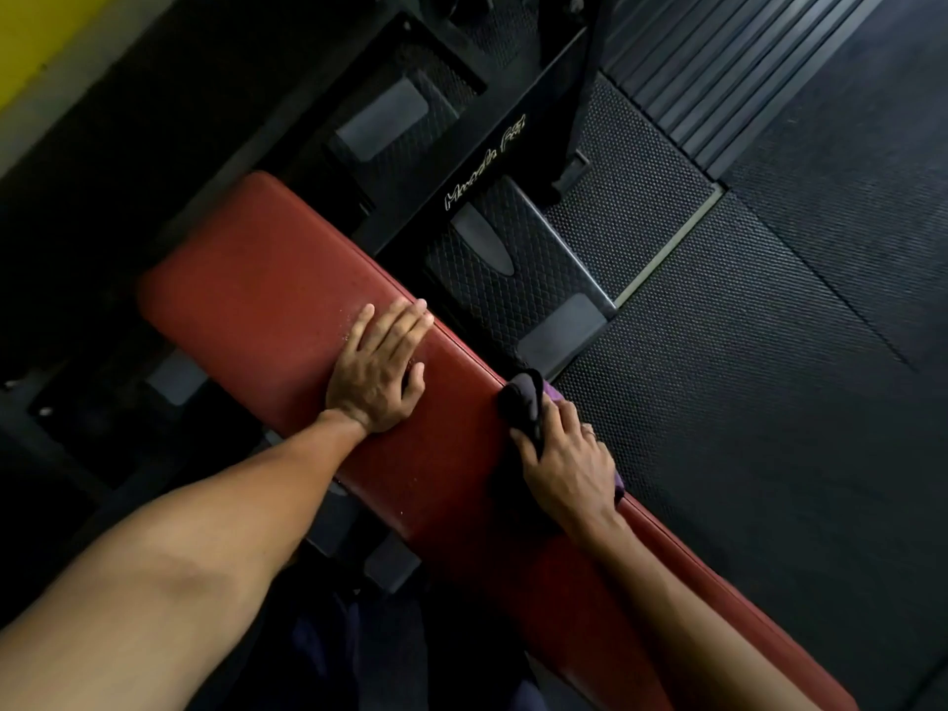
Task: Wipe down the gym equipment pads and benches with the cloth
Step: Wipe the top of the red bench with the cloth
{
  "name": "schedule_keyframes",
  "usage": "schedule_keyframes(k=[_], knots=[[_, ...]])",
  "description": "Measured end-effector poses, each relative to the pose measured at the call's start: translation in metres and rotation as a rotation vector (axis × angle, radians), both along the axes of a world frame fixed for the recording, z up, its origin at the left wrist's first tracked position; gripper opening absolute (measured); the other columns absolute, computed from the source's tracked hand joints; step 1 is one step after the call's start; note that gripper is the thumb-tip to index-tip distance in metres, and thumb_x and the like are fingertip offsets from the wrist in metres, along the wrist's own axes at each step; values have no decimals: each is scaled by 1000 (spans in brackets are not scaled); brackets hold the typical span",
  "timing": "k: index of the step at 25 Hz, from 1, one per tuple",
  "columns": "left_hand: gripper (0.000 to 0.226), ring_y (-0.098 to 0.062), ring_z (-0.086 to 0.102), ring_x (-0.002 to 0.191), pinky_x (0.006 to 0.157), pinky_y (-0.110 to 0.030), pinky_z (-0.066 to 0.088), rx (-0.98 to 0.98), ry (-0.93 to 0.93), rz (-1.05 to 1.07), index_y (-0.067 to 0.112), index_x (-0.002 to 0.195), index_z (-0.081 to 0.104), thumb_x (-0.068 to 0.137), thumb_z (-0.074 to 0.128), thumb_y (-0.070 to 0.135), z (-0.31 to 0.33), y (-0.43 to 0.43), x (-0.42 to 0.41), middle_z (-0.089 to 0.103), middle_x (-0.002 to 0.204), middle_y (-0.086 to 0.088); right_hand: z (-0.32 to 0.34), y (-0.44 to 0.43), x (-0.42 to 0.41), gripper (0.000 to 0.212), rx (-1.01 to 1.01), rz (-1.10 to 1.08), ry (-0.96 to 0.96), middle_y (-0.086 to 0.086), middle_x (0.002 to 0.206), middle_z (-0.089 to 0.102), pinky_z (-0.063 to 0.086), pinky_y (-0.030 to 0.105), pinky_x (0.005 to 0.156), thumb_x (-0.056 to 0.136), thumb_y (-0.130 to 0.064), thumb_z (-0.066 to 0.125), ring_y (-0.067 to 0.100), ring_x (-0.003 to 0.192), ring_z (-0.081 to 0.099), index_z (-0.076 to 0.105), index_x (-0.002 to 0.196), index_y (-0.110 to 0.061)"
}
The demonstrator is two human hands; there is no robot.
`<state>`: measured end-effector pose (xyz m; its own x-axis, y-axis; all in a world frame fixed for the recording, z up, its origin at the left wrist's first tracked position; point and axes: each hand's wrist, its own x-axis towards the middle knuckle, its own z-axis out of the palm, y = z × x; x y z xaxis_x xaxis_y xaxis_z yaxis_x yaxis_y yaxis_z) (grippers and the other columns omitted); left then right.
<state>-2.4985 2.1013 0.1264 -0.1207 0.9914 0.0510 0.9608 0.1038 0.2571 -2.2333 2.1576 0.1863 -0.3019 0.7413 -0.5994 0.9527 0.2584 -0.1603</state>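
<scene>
A long red padded bench (246,279) runs diagonally from upper left to lower right. My left hand (377,369) lies flat on its top, fingers spread, holding nothing. My right hand (567,467) presses a dark purple cloth (526,400) against the bench's right edge, fingers closed over it. Part of the cloth pokes out ahead of the fingers and a bit shows under the palm. A patch of small specks sits on the pad just left of my left hand's fingers.
A black machine frame (508,161) with white lettering stands beyond the bench, beside textured black foot plates (518,279). Dark rubber floor mats (769,377) fill the right side, with ribbed matting (718,59) at the top. A yellow wall strip (36,28) shows top left.
</scene>
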Motion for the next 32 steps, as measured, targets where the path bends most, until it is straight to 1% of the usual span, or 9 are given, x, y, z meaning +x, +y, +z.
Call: schedule_keyframes(k=[4,9,11,13,16,20,25,29,32], knots=[[64,-26,29,151,123,-55,20,23,5,-6,9,153,42,93,43,31,-2,-1,-1,35,162,-7,-3,-12,-35,73,21,-143,-25,11,156,38,37,53,110,94,-57,36,45,127,48,29,156,-18],[61,-25,28,152,124,-53,19,18,38,-38,10,154,38,97,42,30,-7,-2,-5,34,163,-7,2,-4,-133,78,-74,-200,113,15,166,18,14,58,122,90,-52,32,51,146,24,15,161,-23],[61,-26,29,151,123,-54,20,13,25,-37,10,154,37,97,42,30,-7,-3,-5,35,162,-7,4,3,-130,76,-59,-99,120,12,166,22,24,54,119,96,-58,37,47,144,29,14,162,-29],[62,-25,29,151,123,-55,19,7,-9,-26,10,153,41,94,43,31,-5,-2,-4,36,162,-7,6,8,-87,79,58,72,40,5,158,35,39,51,105,91,-76,37,40,136,41,22,158,-37],[65,-25,28,152,124,-54,18,4,-28,-29,10,153,40,92,44,31,-2,-3,-3,34,163,-5,4,5,-16,83,159,86,-113,2,144,48,37,54,105,84,-89,29,38,134,40,45,144,-35],[65,-25,28,152,124,-53,16,19,-30,-30,11,153,40,92,43,31,-6,-3,-3,33,163,-5,-17,-9,-28,72,265,-27,133,2,136,56,28,49,119,92,-74,41,30,139,42,56,138,-21],[57,-24,28,151,123,-53,18,41,-9,-55,13,154,39,99,41,30,-14,-6,-8,33,164,-5,-30,-17,-140,62,330,-204,210,5,144,55,22,54,122,93,-56,42,35,139,42,48,148,-29],[58,-24,28,152,125,-53,14,39,-105,-62,15,153,42,98,40,31,-7,-7,-7,34,163,-6,-30,-37,-77,65,427,-145,189,4,152,47,24,47,123,90,-52,44,34,144,37,46,151,-30],[58,-24,24,153,126,-51,12,8,-142,-133,16,154,41,98,38,33,-5,-12,-16,32,164,-7,-24,-60,-42,64,426,-304,115,4,158,38,19,45,126,91,-49,43,32,151,23,43,152,-32]])
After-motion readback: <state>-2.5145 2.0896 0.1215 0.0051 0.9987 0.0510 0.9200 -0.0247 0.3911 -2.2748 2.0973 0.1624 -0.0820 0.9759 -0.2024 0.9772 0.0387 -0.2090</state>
